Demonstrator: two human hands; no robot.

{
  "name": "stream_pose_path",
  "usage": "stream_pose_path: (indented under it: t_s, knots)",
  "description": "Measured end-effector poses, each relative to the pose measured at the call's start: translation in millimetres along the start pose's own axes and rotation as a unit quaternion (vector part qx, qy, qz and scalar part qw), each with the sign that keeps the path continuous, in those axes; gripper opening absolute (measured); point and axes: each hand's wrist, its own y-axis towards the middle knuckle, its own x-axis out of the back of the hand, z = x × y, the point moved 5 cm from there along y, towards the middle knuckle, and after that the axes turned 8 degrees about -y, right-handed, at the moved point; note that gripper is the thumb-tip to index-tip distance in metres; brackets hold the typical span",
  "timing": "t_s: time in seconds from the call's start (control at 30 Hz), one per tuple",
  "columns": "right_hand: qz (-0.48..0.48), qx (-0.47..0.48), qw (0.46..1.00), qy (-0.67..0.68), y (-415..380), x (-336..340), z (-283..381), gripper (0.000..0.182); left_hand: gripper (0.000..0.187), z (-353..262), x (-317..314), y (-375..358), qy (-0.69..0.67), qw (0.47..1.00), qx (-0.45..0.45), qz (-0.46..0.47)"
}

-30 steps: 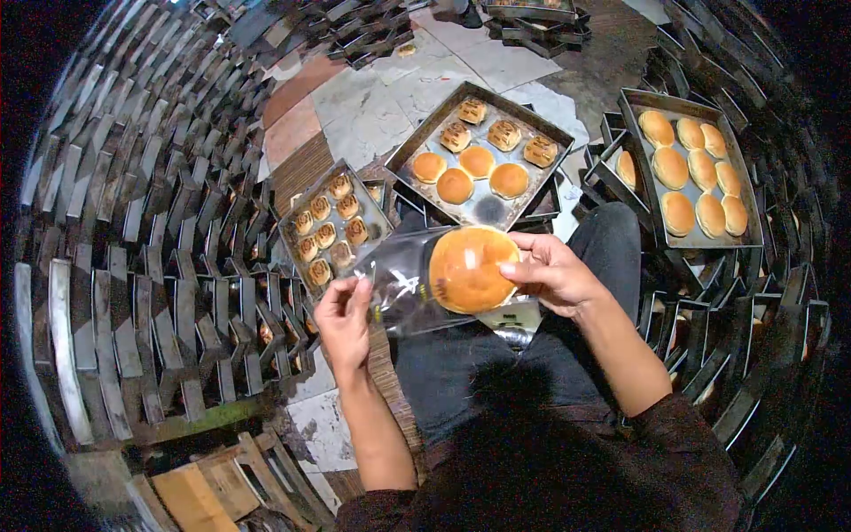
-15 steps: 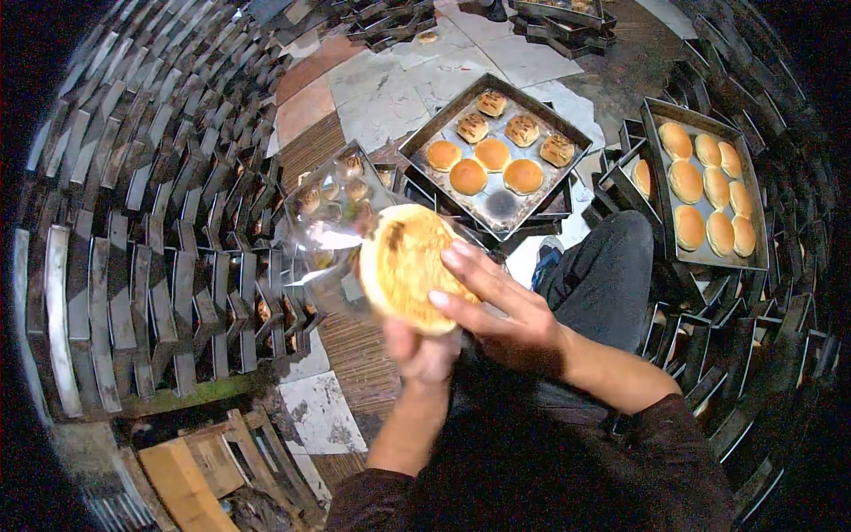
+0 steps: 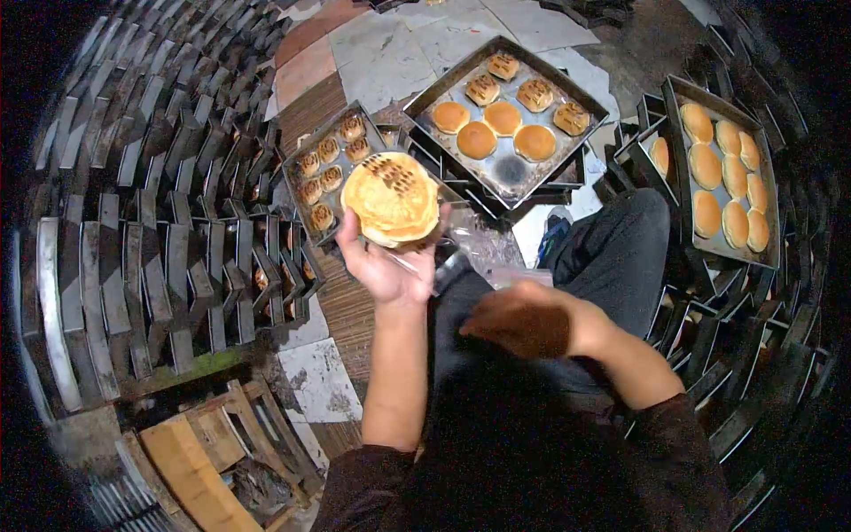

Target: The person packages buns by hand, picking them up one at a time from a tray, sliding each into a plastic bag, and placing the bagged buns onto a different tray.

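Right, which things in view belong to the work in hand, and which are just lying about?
Likely in the work:
left hand, holding a round bun
right hand, blurred, apart from the bun
clear plastic near the lap
middle bun tray

Likely lying about:
stacked trays at left
tan board, lower left

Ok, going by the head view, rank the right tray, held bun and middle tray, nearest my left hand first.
1. Held bun: in your left hand.
2. Middle tray: ahead, right of that hand.
3. Right tray: farther over to the right.
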Motion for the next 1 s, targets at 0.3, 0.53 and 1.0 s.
stream_pose_path:
  t_s: [0.3, 0.53, 1.0]
  knots:
    - [0.057, 0.131, 0.952, 0.272, 5, 4, 9, 0.014, 0.060, 13, 13, 7, -0.026, 0.993, 0.100, -0.049]
    - [-0.319, -0.041, 0.926, -0.196, 22, 35, -25, 0.029, 0.064, 16, 41, -12, 0.020, 0.983, 0.184, -0.019]
    - [-0.368, 0.045, 0.903, -0.219, 44, 50, 0, 0.016, 0.003, -70, 18, -61, 0.567, 0.615, -0.543, 0.070]
